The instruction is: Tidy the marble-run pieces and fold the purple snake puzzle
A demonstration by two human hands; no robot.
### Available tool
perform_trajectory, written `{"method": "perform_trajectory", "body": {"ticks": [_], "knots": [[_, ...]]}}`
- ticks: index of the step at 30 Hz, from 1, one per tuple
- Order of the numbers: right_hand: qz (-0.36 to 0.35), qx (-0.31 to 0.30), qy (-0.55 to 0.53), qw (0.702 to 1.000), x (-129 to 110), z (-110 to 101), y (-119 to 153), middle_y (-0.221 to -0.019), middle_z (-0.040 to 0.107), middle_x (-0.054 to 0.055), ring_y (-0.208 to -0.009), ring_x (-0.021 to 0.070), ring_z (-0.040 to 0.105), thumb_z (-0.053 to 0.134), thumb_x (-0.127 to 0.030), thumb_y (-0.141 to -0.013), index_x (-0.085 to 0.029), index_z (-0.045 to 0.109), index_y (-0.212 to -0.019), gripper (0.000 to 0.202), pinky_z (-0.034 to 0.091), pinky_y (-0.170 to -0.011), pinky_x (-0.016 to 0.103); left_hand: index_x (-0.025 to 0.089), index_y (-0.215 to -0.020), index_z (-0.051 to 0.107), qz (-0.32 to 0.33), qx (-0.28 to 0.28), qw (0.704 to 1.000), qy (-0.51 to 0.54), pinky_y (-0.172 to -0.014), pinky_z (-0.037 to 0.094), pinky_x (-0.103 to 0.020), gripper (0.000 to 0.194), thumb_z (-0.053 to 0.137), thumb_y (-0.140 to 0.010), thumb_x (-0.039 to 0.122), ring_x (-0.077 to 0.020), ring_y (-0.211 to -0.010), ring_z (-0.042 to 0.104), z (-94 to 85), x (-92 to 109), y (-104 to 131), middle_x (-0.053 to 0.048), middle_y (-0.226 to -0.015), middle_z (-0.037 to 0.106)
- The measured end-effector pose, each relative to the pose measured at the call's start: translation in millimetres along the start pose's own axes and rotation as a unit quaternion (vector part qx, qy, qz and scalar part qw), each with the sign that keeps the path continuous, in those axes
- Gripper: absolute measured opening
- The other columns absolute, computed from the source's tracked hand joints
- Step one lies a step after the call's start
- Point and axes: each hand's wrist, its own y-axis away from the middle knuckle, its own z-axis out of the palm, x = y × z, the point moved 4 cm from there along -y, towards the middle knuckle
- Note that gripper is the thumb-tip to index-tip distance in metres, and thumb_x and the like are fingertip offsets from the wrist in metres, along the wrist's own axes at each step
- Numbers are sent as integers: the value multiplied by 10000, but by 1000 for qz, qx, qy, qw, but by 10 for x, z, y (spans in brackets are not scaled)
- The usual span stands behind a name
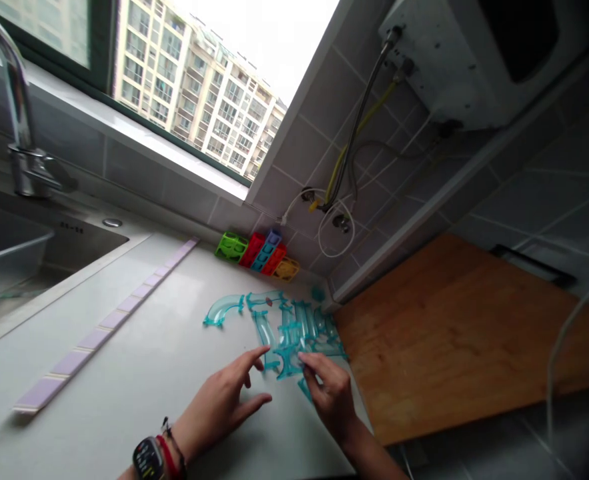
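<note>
Several clear teal plastic track pieces (299,323) lie together on the white countertop (144,373). A curved teal piece (224,307) lies at the left of the group. My left hand (234,393), with a watch and bracelets at the wrist, is spread over the counter just left of the pieces and holds nothing. My right hand (329,390) has its thumb and index finger pinched at the near edge of the pieces; what lies between the fingertips is too small to make out.
Colourful plastic blocks (261,253) stand along the tiled wall. A long lilac strip (109,323) crosses the counter at the left, near the sink (89,250) and faucet (21,120). At the right leans a wooden board (464,340).
</note>
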Motion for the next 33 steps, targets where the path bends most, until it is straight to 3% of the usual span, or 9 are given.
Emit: {"method": "perform_trajectory", "body": {"ticks": [2,6,11,17,20,23,27,33], "knots": [[-11,-2,-34,999,-176,55,90,-1032,797,63,-936,202,772,563,-136,-1012,-259,712,-1208,276,630,-840,311,347,-1547,345,27,16,999,-16,-775,623,-284,798,760,-867,302,-208,-1010,720,-7,76,21,-80,-1378,630],[-20,-3,-102,995,-376,127,146,-994,787,67,-886,204,765,575,-77,-981,-268,703,-1233,341,637,-790,314,327,-1424,479,71,34,997,-26,-793,620,-269,613,676,-870,154,-226,-1142,692,-44,166,49,-90,-1408,579],[-15,1,-114,993,-441,75,104,-987,786,70,-886,204,762,578,-65,-980,-267,715,-1213,337,633,-789,314,291,-1313,551,71,51,996,-2,-780,606,-254,547,615,-818,65,-202,-1083,701,-116,145,56,-86,-1353,599],[5,22,-91,996,-285,-55,58,-1008,793,72,-895,205,772,587,-129,-995,-253,747,-1179,274,629,-793,296,273,-1264,591,48,75,996,11,-739,578,-253,443,591,-862,89,-157,-920,691,-155,118,49,-67,-1259,651],[20,27,-56,998,-161,-110,31,-986,796,67,-860,207,773,579,-169,-1005,-249,759,-1147,243,630,-756,296,246,-1197,611,22,128,991,22,-677,562,-258,269,614,-931,203,-143,-780,661,-205,104,38,-45,-1057,686],[20,12,-41,999,-99,-111,-54,-1010,800,78,-884,217,776,569,-194,-1018,-239,754,-1142,227,633,-761,308,226,-1188,615,-25,211,975,60,-654,565,-265,260,650,-956,340,-145,-720,647,-316,72,37,-24,-922,684],[-20,-51,-34,998,-169,79,-235,-1020,799,77,-916,211,768,566,-210,-1028,-238,752,-1154,225,622,-823,310,212,-1188,629,-99,296,942,125,-634,585,-271,367,701,-921,453,-157,-707,687,-514,-6,41,-33,-945,713],[-76,-141,18,987,-299,615,-489,-973,791,57,-864,202,746,616,-179,-1008,-256,756,-1131,202,575,-787,273,207,-1228,632,-150,389,894,163,-618,614,-301,492,725,-881,544,-180,-693,719,-842,-126,45,-48,-988,731]]}}
